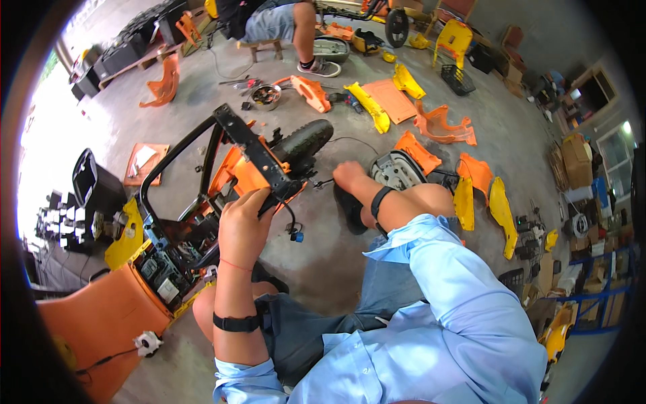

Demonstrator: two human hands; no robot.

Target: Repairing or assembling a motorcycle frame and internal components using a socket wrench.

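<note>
My left hand (245,215) grips the black metal frame (235,141) of a partly dismantled scooter lying at centre left, with orange panels (243,172) and a black front or rear tyre (303,145) attached. My right hand (350,176) is closed on a thin black cable (323,182) beside the tyre. A short lead with a blue connector (297,236) dangles below the frame. Exposed electronics (161,279) sit at the scooter's lower end, next to a large orange panel (101,316). A grey metal footboard piece (393,168) lies right of my right hand.
Orange and yellow body panels (444,124) are scattered on the concrete floor, with a bowl of small parts (266,97). A person in shorts (269,27) sits on a stool at the back. A black bin (94,182) stands left; blue shelving with boxes (599,293) lines the right.
</note>
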